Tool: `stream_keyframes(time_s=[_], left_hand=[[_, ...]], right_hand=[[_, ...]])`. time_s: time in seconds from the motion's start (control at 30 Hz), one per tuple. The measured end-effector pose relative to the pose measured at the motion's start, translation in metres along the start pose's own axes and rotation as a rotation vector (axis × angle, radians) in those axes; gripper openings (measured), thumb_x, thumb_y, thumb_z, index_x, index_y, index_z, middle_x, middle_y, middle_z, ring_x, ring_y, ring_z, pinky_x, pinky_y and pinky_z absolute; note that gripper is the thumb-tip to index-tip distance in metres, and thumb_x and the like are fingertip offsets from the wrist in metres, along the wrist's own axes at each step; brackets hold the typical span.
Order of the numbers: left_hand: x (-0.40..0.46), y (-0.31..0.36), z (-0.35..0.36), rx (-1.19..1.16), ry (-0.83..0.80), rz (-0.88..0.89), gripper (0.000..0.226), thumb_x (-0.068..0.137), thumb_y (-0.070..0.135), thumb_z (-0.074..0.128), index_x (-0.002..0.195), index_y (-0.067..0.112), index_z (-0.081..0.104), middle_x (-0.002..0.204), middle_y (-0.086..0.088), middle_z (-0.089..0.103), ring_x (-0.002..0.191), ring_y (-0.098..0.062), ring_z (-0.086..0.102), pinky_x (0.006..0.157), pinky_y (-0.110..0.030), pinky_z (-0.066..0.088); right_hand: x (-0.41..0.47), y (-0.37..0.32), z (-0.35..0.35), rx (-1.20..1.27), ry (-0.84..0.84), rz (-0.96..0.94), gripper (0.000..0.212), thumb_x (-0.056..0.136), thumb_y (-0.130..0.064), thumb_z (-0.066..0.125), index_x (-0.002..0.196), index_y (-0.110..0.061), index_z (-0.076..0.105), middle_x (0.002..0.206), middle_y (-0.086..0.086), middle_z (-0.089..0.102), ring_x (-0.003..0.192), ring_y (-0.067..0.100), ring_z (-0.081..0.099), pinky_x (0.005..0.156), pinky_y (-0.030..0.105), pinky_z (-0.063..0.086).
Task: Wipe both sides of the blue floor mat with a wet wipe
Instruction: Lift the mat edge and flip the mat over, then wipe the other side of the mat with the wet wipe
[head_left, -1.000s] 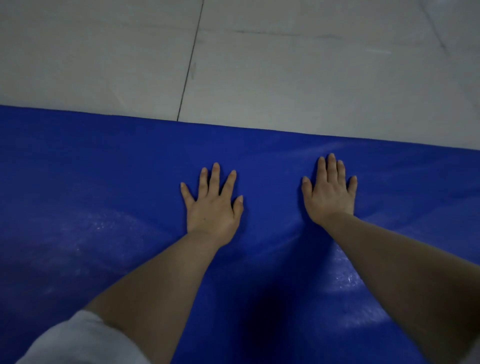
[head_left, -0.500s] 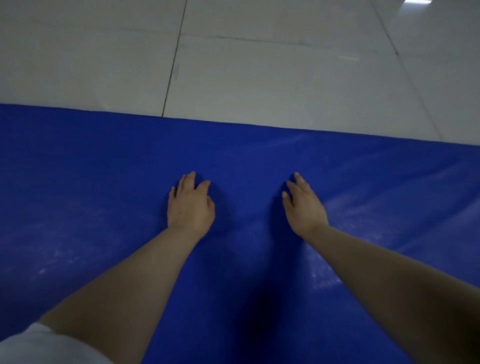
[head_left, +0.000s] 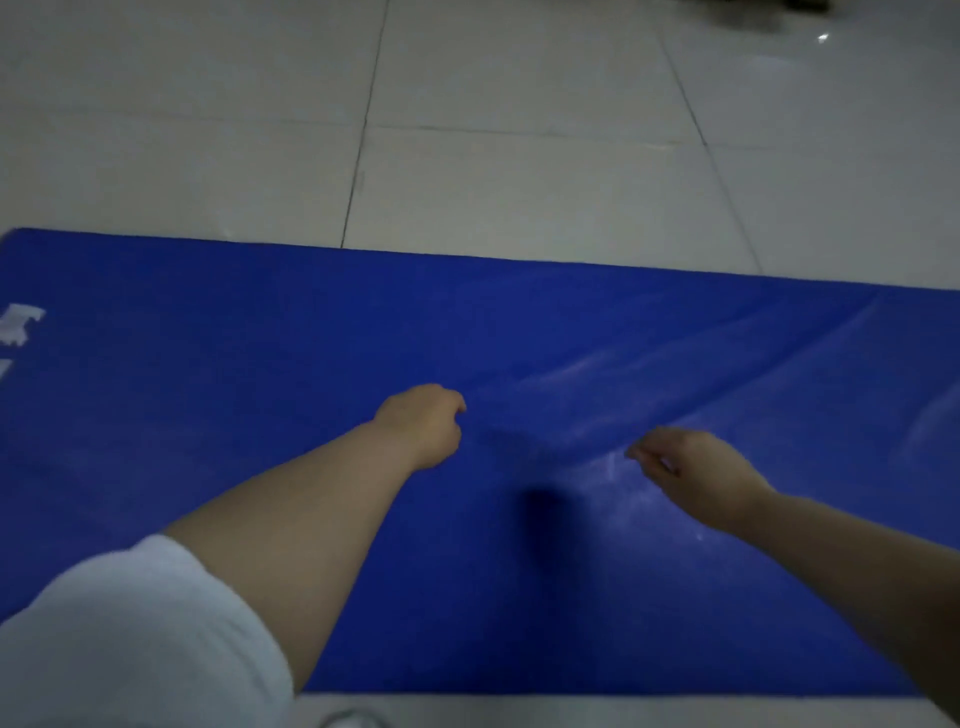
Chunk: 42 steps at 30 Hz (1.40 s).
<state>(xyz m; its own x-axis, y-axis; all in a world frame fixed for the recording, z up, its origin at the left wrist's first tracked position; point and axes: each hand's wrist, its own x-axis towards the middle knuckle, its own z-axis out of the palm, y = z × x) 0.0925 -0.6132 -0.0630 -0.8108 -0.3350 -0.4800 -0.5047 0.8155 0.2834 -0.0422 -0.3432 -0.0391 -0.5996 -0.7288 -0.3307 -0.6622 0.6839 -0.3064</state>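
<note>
The blue floor mat (head_left: 218, 415) lies spread on the tiled floor, with both its far and near edges in view. My left hand (head_left: 423, 423) is curled into a fist at the mat's middle, and its fingertips pinch the sheet where a crease starts. My right hand (head_left: 691, 473) is curled too, thumb against fingers, and pinches the mat a little nearer to me. Creases run from both hands toward the right end. A white crumpled piece (head_left: 21, 322), possibly the wet wipe, lies on the mat at the far left.
Pale floor tiles (head_left: 519, 156) stretch beyond the mat. A strip of floor shows at the near edge, with a small pale object (head_left: 348, 719) partly cut off at the bottom. A dark thing (head_left: 779, 10) sits at the top right corner.
Both hands went from flat, spread on the mat, to curled and pinching it. The view pulled back, so the mat's near edge and the white piece came into sight.
</note>
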Motion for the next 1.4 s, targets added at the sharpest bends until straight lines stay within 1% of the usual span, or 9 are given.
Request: stream_keyframes(time_s=[0.1, 0.27, 0.4, 0.57, 0.7, 0.77, 0.9, 1.13, 1.4], left_hand=[[-0.028, 0.015, -0.010, 0.004, -0.013, 0.005, 0.040, 0.095, 0.016, 0.043, 0.133, 0.023, 0.053, 0.138, 0.000, 0.049, 0.121, -0.023, 0.049, 0.093, -0.033, 0.043], [-0.044, 0.040, -0.011, -0.010, 0.022, 0.026, 0.037, 0.096, 0.014, 0.044, 0.130, 0.020, 0.056, 0.135, -0.001, 0.052, 0.118, -0.022, 0.051, 0.088, -0.031, 0.043], [-0.033, 0.078, 0.001, 0.002, 0.001, 0.088, 0.036, 0.095, 0.012, 0.044, 0.128, 0.018, 0.058, 0.131, -0.002, 0.055, 0.116, -0.022, 0.052, 0.092, -0.034, 0.045], [-0.012, 0.141, 0.046, 0.008, -0.096, 0.203, 0.034, 0.097, 0.013, 0.043, 0.127, 0.018, 0.058, 0.134, -0.001, 0.054, 0.117, -0.020, 0.052, 0.095, -0.034, 0.045], [-0.005, 0.203, 0.091, 0.025, -0.187, 0.365, 0.034, 0.099, 0.014, 0.041, 0.128, 0.019, 0.057, 0.133, 0.001, 0.052, 0.116, -0.017, 0.051, 0.096, -0.030, 0.043], [-0.003, 0.229, 0.112, 0.030, -0.223, 0.437, 0.034, 0.099, 0.015, 0.040, 0.127, 0.020, 0.058, 0.127, 0.003, 0.052, 0.108, -0.015, 0.052, 0.093, -0.030, 0.044], [-0.001, 0.270, 0.141, 0.030, -0.260, 0.524, 0.034, 0.099, 0.015, 0.040, 0.127, 0.020, 0.058, 0.129, 0.005, 0.051, 0.108, -0.013, 0.050, 0.087, -0.026, 0.042], [0.013, 0.290, 0.161, 0.019, -0.278, 0.550, 0.034, 0.098, 0.014, 0.041, 0.127, 0.023, 0.057, 0.128, 0.009, 0.050, 0.100, -0.007, 0.047, 0.085, -0.024, 0.041], [0.027, 0.283, 0.172, -0.008, -0.272, 0.565, 0.033, 0.098, 0.012, 0.042, 0.124, 0.022, 0.060, 0.127, 0.011, 0.051, 0.109, -0.009, 0.051, 0.089, -0.024, 0.043]], right_hand=[[-0.048, 0.010, -0.017, -0.013, 0.025, 0.081, 0.022, 0.096, -0.016, 0.052, 0.110, -0.011, 0.067, 0.110, 0.006, 0.066, 0.099, 0.028, 0.060, 0.079, 0.029, 0.041], [-0.119, 0.051, -0.016, 0.012, 0.103, 0.214, 0.021, 0.096, -0.014, 0.052, 0.107, -0.008, 0.070, 0.110, 0.011, 0.067, 0.100, 0.032, 0.063, 0.082, 0.038, 0.046], [-0.166, 0.090, -0.007, 0.002, 0.025, 0.353, 0.025, 0.097, -0.018, 0.048, 0.112, -0.013, 0.067, 0.113, 0.006, 0.066, 0.102, 0.029, 0.061, 0.082, 0.036, 0.047], [-0.203, 0.128, 0.004, 0.043, 0.036, 0.513, 0.028, 0.097, -0.018, 0.046, 0.116, -0.011, 0.065, 0.117, 0.006, 0.064, 0.107, 0.027, 0.059, 0.085, 0.032, 0.044], [-0.237, 0.155, 0.036, 0.151, 0.043, 0.610, 0.027, 0.087, -0.018, 0.046, 0.099, -0.006, 0.066, 0.104, 0.013, 0.064, 0.096, 0.034, 0.061, 0.079, 0.033, 0.045], [-0.255, 0.164, 0.052, 0.129, 0.016, 0.682, 0.026, 0.091, -0.018, 0.052, 0.115, -0.013, 0.060, 0.120, 0.006, 0.057, 0.107, 0.025, 0.058, 0.088, 0.031, 0.043], [-0.289, 0.179, 0.086, 0.078, -0.174, 0.777, 0.048, 0.092, -0.023, 0.057, 0.138, -0.022, 0.042, 0.142, -0.001, 0.037, 0.124, 0.021, 0.046, 0.099, 0.038, 0.039], [-0.290, 0.202, 0.132, -0.030, -0.340, 0.752, 0.084, 0.081, -0.006, 0.067, 0.148, -0.029, 0.019, 0.155, 0.002, 0.008, 0.136, 0.028, 0.029, 0.101, 0.045, 0.039], [-0.268, 0.211, 0.157, 0.035, -0.253, 0.792, 0.039, 0.089, -0.004, 0.050, 0.126, -0.016, 0.044, 0.125, 0.006, 0.037, 0.106, 0.023, 0.046, 0.086, 0.033, 0.047]])
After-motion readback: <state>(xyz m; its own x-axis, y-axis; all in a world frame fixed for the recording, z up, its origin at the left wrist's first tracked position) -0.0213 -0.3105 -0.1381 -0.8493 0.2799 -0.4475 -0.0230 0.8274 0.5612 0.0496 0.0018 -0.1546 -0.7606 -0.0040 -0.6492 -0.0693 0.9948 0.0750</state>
